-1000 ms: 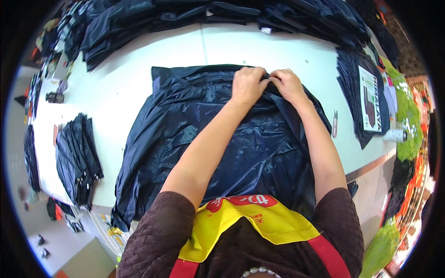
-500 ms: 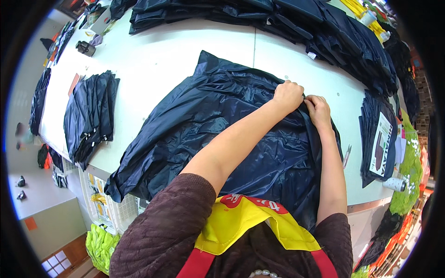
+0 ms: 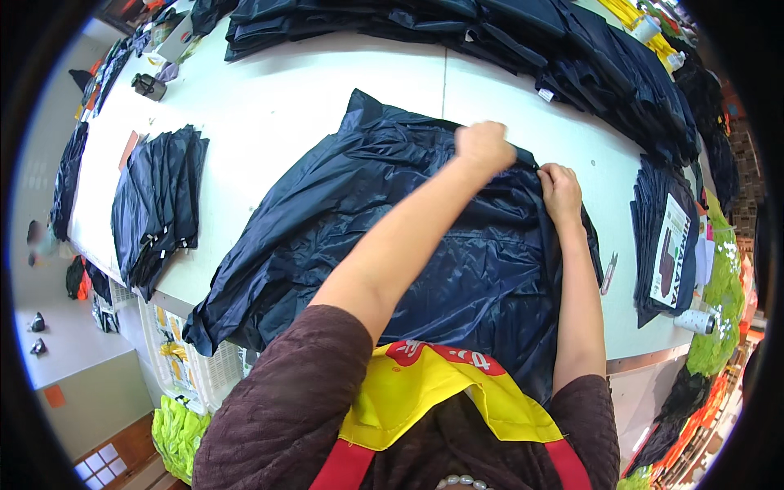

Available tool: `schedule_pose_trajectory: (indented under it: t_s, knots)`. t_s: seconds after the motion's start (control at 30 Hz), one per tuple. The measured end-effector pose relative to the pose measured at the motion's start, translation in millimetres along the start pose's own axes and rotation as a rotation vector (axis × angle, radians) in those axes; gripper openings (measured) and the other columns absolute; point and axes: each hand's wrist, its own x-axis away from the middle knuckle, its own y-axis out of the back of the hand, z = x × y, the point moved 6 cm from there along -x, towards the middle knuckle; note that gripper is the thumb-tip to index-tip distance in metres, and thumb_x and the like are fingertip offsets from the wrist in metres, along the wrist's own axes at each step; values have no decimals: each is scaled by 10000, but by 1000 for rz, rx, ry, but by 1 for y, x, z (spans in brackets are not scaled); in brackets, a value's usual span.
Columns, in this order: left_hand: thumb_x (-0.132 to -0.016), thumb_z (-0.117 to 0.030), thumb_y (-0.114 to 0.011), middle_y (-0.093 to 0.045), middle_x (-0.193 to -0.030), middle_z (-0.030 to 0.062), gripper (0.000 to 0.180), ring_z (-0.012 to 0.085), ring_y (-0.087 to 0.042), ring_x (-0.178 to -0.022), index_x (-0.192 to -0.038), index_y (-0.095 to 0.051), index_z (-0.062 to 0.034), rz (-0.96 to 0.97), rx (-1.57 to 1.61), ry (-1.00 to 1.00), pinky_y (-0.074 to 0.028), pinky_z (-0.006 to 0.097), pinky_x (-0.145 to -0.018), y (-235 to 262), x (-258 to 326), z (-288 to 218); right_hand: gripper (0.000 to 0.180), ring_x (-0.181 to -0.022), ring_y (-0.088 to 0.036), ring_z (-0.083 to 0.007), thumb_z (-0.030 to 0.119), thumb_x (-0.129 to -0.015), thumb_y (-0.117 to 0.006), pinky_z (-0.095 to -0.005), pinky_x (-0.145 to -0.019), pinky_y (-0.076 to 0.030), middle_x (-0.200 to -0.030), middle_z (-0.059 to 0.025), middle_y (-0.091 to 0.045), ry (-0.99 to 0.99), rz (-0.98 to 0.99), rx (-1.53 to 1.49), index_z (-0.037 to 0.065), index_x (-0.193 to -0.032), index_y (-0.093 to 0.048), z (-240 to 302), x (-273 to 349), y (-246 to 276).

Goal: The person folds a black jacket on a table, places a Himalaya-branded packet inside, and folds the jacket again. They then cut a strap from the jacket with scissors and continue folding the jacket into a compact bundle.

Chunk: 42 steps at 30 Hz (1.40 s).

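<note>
both fingertips buried in navy jacket [image 3: 392,237]

At the right edge of the frame a flat rectangular package card [image 3: 671,251], white with a dark picture and lettering, lies on a stack of dark folded garments [image 3: 653,204]. A small white label [image 3: 545,95] shows on the folded pile at upper centre-right.

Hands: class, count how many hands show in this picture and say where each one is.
2. The left hand and the right hand both grip the far edge of the dark jacket spread on the white table.
</note>
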Motion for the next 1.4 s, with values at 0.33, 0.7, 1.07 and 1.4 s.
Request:
schedule_pose_trajectory:
  t_s: [0.33, 0.7, 1.07, 1.4]
  knots:
    - [-840, -362, -566, -624, -1046, 179, 359, 338, -577, -994, -993, -661, -52, -473, 11, 202, -455, 422, -855, 106, 54, 225, 210, -984, -567, -318, 203, -861, -571, -368, -875, -439, -1009, -156, -630, -148, 64, -124, 55, -1000, -626, -26, -2, -13]
    - [-714, -499, -693, -663, -928, 167, 530, 283, -636, -892, -945, -657, -23, -262, 48, 597, -482, 367, -800, 99, 84, 270, 529, -752, -638, -324, 425, -763, -666, -408, -676, -496, -851, -209, -645, -1056, 194, 382, -76, -921, -598, -239, 240, 92]
    - [-748, -370, -689, -675, -836, 150, 326, 317, -646, -821, -876, -660, -72, -539, 378, 563, -489, 390, -733, 96, 109, 252, 203, -958, -600, -173, 291, -911, -559, -365, -862, -500, -941, -57, -614, -1020, -392, -1366, 101, -978, -581, -182, 150, 101]
    - [-742, -210, -697, -666, -779, 99, 163, 280, -628, -770, -857, -694, -93, -848, 218, 315, -483, 352, -691, 95, 121, 232, 274, -648, -551, -187, 266, -877, -591, -303, -606, -436, -718, -89, -585, 157, 473, -418, 16, -986, -621, 211, -94, -26]
